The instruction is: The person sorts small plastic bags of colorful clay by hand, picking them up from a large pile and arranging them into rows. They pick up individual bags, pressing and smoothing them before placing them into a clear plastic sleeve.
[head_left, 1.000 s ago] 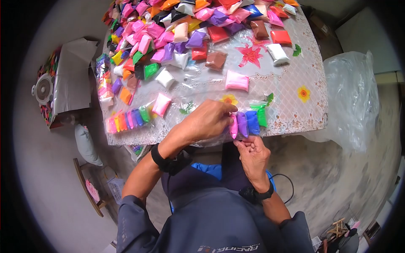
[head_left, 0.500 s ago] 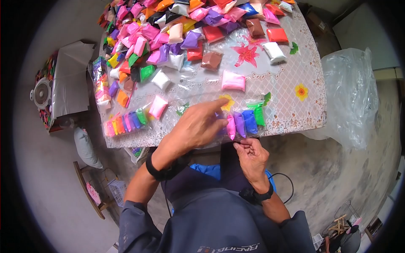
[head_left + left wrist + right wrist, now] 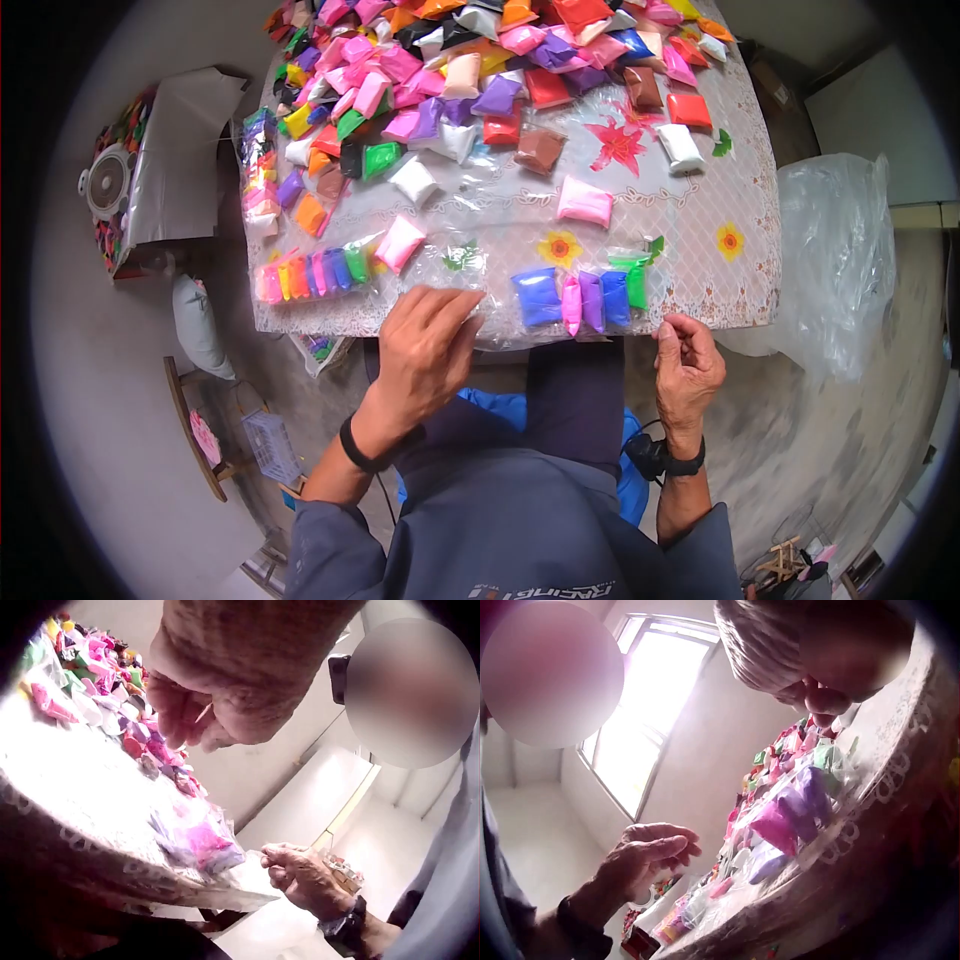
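A clear plastic bag (image 3: 510,325) lies at the table's front edge, with a row of small blue, pink, purple and green packets (image 3: 592,302) in it. The blue packet (image 3: 538,297) at its left end lies flat and broad; the others stand narrow, side by side. To the left of the bag, my left hand (image 3: 425,345) hovers at the table edge with loosely bent fingers and nothing in them. My right hand (image 3: 688,365) is just off the bag's right end, fingers loosely curled and thumb near the index finger. The left wrist view shows a gap between this hand (image 3: 304,881) and the bag.
A filled bag of coloured packets (image 3: 312,275) lies at the table's left front, another (image 3: 260,175) behind it. A big heap of packets (image 3: 480,60) covers the back. Single pink packets (image 3: 585,202) lie nearer. Clear plastic sheeting (image 3: 840,260) hangs off the right.
My left hand has drawn back leftward from the bag, uncovering the blue packet at its left end. My right hand has shifted right, from below the bag to beyond its end.
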The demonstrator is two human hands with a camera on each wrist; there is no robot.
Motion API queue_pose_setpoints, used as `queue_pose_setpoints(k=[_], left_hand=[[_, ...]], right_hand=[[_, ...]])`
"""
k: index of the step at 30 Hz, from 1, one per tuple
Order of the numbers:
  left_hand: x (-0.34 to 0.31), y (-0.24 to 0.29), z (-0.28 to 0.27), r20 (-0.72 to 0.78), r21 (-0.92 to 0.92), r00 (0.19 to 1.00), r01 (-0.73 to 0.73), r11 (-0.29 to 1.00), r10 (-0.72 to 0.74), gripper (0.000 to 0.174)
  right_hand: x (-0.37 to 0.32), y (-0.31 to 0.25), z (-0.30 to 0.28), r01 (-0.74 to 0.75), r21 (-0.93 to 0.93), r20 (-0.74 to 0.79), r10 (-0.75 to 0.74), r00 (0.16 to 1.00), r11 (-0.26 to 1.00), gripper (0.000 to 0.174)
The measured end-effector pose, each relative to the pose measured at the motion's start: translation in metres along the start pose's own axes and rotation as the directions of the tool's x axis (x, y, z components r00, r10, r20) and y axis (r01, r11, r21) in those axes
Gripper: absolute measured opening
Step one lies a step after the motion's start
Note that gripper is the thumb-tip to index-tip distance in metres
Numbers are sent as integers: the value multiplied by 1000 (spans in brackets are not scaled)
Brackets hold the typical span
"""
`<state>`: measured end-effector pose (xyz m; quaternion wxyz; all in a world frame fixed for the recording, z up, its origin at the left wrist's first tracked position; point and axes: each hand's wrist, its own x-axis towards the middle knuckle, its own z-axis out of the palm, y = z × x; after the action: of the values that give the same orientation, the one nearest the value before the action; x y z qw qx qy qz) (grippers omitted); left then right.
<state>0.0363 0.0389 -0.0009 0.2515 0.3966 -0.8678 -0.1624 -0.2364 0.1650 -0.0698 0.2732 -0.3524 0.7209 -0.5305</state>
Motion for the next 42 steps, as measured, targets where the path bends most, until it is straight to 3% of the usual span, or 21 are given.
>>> queue_pose_setpoints(k=[5, 7, 15, 23, 31, 35, 42], left_hand=[[33, -11, 6, 71, 44, 996, -57, 997, 53, 27], [32, -10, 1, 51, 97, 997, -54, 994, 49, 27], [-16, -24, -9, -59, 168, 986, 165, 972, -157, 45], [-71, -9, 9, -160, 5, 949, 276, 961, -272, 61], [-94, -13, 6, -128, -88, 955, 258, 962, -268, 54], [-103, -16, 6, -109, -118, 960, 247, 962, -260, 55], [-115, -16, 4, -103, -132, 961, 244, 961, -258, 51]], right_hand=[[-18, -1, 15, 13, 3, 44, -13, 999, 1000, 9], [-29, -2, 21, -93, 46, 57, 91, 994, 995, 8], [-71, 1, 57, -89, 48, 287, 72, 955, 995, 4], [-93, 15, 74, 11, -29, 398, 2, 917, 1000, 5], [-102, 33, 76, -102, -71, 423, 123, 898, 992, 7], [-100, 39, 71, 54, -207, 444, 45, 895, 977, 9], [-100, 56, 66, 163, -257, 440, -35, 897, 953, 10]])
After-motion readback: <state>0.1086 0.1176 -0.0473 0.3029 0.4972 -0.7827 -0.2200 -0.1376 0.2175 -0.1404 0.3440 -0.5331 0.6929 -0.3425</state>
